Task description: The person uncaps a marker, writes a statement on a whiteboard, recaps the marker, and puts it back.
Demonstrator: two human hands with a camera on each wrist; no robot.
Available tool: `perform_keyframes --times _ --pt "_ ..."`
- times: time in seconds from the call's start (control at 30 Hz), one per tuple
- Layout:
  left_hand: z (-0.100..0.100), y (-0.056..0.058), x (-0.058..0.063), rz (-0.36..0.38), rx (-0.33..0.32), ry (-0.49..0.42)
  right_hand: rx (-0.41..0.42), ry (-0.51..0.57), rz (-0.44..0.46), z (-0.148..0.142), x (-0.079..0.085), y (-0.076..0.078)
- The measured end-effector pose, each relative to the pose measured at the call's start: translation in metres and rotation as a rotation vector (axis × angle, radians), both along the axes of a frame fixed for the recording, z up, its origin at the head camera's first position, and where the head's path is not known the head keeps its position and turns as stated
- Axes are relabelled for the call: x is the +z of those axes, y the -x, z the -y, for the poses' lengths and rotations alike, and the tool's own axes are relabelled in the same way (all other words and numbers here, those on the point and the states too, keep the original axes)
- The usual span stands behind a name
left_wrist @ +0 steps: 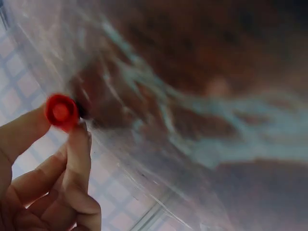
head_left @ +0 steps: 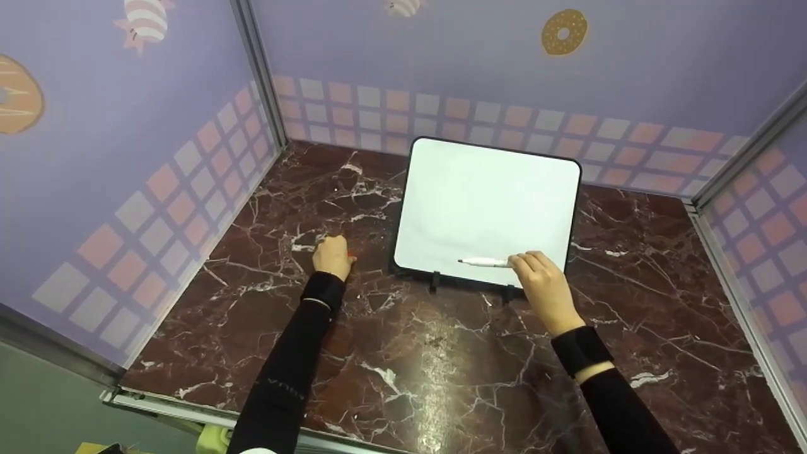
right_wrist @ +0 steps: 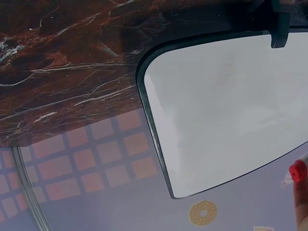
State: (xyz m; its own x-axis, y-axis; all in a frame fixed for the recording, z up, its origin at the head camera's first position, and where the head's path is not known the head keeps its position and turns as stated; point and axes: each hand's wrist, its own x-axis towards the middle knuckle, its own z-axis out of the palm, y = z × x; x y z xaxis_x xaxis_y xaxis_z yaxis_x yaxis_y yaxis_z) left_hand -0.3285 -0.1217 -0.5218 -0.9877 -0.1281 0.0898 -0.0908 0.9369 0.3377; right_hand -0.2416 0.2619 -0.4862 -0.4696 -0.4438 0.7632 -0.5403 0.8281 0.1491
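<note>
Right grip (head_left: 541, 287) pinches marker (head_left: 485, 261) before whiteboard (head_left: 488, 195), near lower edge; left grip (head_left: 331, 255) pinches red cap (left_wrist: 61, 112) outside left edge.

Glare on tabletop (head_left: 435, 378), blurry left-wrist view

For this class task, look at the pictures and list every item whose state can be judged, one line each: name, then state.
Marker: uncapped, tip bare
Red cap: off the marker, hollow end showing
Whiteboard: propped up, no writing visible
Black stand: supporting the whiteboard
Left grip: pinching the red cap
Right grip: holding the marker
</note>
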Motion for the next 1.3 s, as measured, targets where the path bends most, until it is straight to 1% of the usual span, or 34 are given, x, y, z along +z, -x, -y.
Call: perform_keyframes --times 0.03,0.1,0.13,0.2,0.23,0.27,0.3,0.33,0.37,0.43,0.5,0.53,0.57,0.63,0.7,0.8,0.9,1.0,1.07,1.1,1.17,1.23,1.3 --pt "0.0 0.0 0.001 0.002 -0.003 0.005 0.0 -0.002 -0.003 0.0 0.0 0.0" --pt "0.0 -0.003 0.003 -0.027 -0.011 0.023 0.006 -0.003 -0.006 0.0 0.0 0.001" --pt "-0.002 -0.004 0.005 -0.055 -0.021 0.038 0.009 -0.005 -0.006 0.0 0.001 0.001" --pt "-0.007 -0.009 0.012 -0.143 -0.064 0.077 0.015 -0.005 -0.004 0.001 0.002 0.001" --pt "-0.011 -0.012 0.018 -0.199 -0.103 0.088 0.014 -0.006 -0.002 0.0 0.002 0.002" --pt "-0.017 -0.015 0.024 -0.26 -0.155 0.086 0.015 -0.005 -0.001 0.0 0.003 0.002" --pt "-0.025 -0.018 0.032 -0.312 -0.223 0.075 0.013 -0.007 0.001 0.0 0.003 0.002" --pt "-0.033 -0.022 0.041 -0.344 -0.304 0.055 0.012 -0.009 0.002 0.0 0.004 0.002" --pt "-0.043 -0.026 0.05 -0.357 -0.392 0.026 0.012 -0.011 0.002 0.0 0.005 0.002" --pt "-0.063 -0.034 0.068 -0.327 -0.576 -0.052 0.017 -0.015 0.001 0.002 0.007 0.003" --pt "-0.082 -0.042 0.081 -0.246 -0.724 -0.118 0.032 -0.02 -0.006 0.004 0.009 0.003" --pt "-0.091 -0.046 0.085 -0.204 -0.777 -0.135 0.043 -0.02 -0.01 0.006 0.01 0.003" --pt "-0.099 -0.049 0.087 -0.176 -0.821 -0.152 0.055 -0.019 -0.015 0.008 0.011 0.002" --pt "-0.114 -0.053 0.086 -0.151 -0.879 -0.173 0.076 -0.025 -0.014 0.014 0.013 0.001" --pt "-0.125 -0.056 0.082 -0.141 -0.907 -0.201 0.098 -0.03 -0.004 0.02 0.015 -0.002" --pt "-0.136 -0.059 0.076 -0.13 -0.924 -0.25 0.12 -0.038 0.017 0.026 0.018 -0.005" --pt "-0.141 -0.061 0.074 -0.111 -0.91 -0.289 0.135 -0.041 0.017 0.03 0.018 -0.007" --pt "-0.141 -0.062 0.072 -0.096 -0.882 -0.317 0.154 -0.036 0.002 0.032 0.018 -0.007" --pt "-0.14 -0.063 0.072 -0.093 -0.869 -0.328 0.153 -0.018 0.012 0.033 0.018 -0.008" --pt "-0.139 -0.062 0.072 -0.091 -0.865 -0.333 0.148 0.008 0.034 0.033 0.019 -0.008" --pt "-0.138 -0.062 0.072 -0.089 -0.856 -0.347 0.127 0.104 0.115 0.033 0.02 -0.009" --pt "-0.137 -0.062 0.072 -0.094 -0.844 -0.36 0.09 0.258 0.231 0.032 0.021 -0.01" --pt "-0.135 -0.061 0.073 -0.096 -0.83 -0.38 0.073 0.454 0.367 0.031 0.021 -0.01"
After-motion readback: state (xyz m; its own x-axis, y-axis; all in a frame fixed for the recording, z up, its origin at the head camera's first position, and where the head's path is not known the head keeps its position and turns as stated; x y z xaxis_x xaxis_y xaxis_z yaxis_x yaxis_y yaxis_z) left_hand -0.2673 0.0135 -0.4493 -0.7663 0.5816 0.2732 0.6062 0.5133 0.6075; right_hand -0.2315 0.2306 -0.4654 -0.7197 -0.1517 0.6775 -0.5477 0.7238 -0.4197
